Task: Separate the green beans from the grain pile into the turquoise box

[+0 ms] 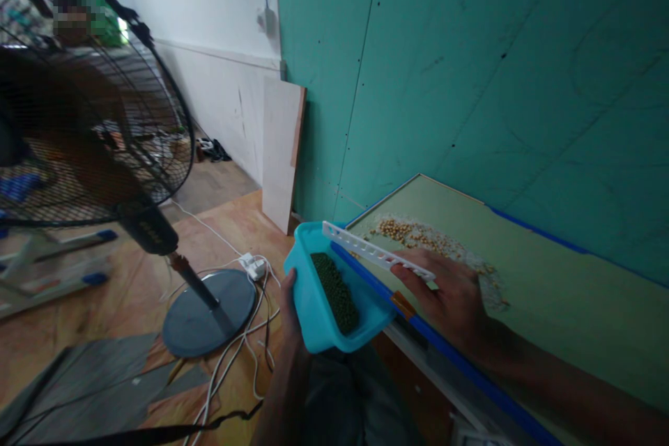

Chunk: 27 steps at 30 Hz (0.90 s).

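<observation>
My left hand (289, 306) grips the outer side of a turquoise plastic basin (309, 313), with the thumb near its rim. The basin is tilted at the table's edge, and a heap of small green beans (334, 293) lies inside. Between the fingers of my right hand (454, 293) is a white plastic strip with holes (373, 251), reaching over the table edge and the basin's rim. Behind that hand, yellowish beans (397, 228) and small whitish grains (491, 289) are spread on the pale green tabletop (575, 320). My right palm is hidden.
Blue tape (470, 362) runs along the table's front edge. A green wall (470, 70) rises behind it. To the left stands a fan (151, 223) on a round base, beside a white power strip (254, 266) and loose cables. A board (282, 153) leans against the wall.
</observation>
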{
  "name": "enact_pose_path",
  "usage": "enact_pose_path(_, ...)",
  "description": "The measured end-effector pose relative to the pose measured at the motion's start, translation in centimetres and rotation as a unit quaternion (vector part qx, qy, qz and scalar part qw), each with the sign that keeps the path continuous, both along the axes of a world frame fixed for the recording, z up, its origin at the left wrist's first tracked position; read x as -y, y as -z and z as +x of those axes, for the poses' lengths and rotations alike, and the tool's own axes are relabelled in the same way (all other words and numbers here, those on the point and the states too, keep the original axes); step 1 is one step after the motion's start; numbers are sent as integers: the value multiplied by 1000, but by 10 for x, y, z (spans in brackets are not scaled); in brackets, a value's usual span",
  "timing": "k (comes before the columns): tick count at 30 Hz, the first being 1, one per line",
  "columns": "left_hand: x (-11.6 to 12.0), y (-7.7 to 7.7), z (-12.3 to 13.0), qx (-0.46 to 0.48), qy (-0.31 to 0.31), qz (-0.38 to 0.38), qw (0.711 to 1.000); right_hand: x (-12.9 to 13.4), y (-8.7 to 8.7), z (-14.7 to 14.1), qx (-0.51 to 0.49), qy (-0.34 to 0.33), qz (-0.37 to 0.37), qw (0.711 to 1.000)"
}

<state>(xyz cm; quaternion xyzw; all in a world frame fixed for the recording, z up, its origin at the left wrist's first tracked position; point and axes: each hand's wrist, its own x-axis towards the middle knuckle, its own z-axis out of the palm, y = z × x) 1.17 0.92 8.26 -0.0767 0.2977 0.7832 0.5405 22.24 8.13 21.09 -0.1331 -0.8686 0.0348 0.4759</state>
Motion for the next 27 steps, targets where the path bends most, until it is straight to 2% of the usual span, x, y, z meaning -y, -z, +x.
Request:
enact_pose_path(11, -1, 2, 3, -12, -25, 15, 1000, 6, -4, 3, 24, -15, 15, 999)
enact_pose_path(19, 0, 13, 4, 7, -12, 25, 1000, 9, -4, 1, 47, -33, 26, 998)
enact_pose_path(22, 1, 9, 5, 20, -1, 16, 1000, 12, -5, 3, 49, -38, 25, 998)
enact_pose_path(27, 1, -1, 9, 37, -39, 5, 999, 15, -6, 5, 70, -48, 32, 996)
